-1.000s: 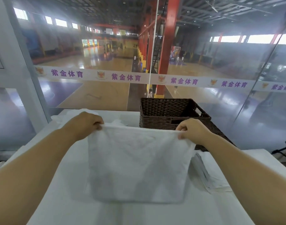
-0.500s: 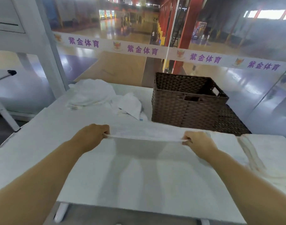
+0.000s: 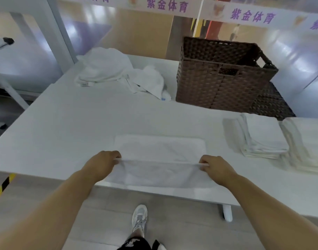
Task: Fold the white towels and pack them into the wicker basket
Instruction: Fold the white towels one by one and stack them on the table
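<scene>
Both hands, the left hand (image 3: 102, 163) and the right hand (image 3: 217, 168), pinch the near corners of one thin, soft white towel (image 3: 160, 150), with its edge stretched taut between them. Its far part lies flat, a round-cornered rectangle, on the smooth white counter (image 3: 73, 127) just ahead of the knuckles. Well beyond the right hand stands one dark brown wicker basket (image 3: 217, 82) — boxy, tightly woven, with a handle slot. Right of that hand sit two neat folded stacks (image 3: 262, 138). Far ahead of the left hand lies a crumpled heap (image 3: 107, 67) — two rumpled lumps show.
</scene>
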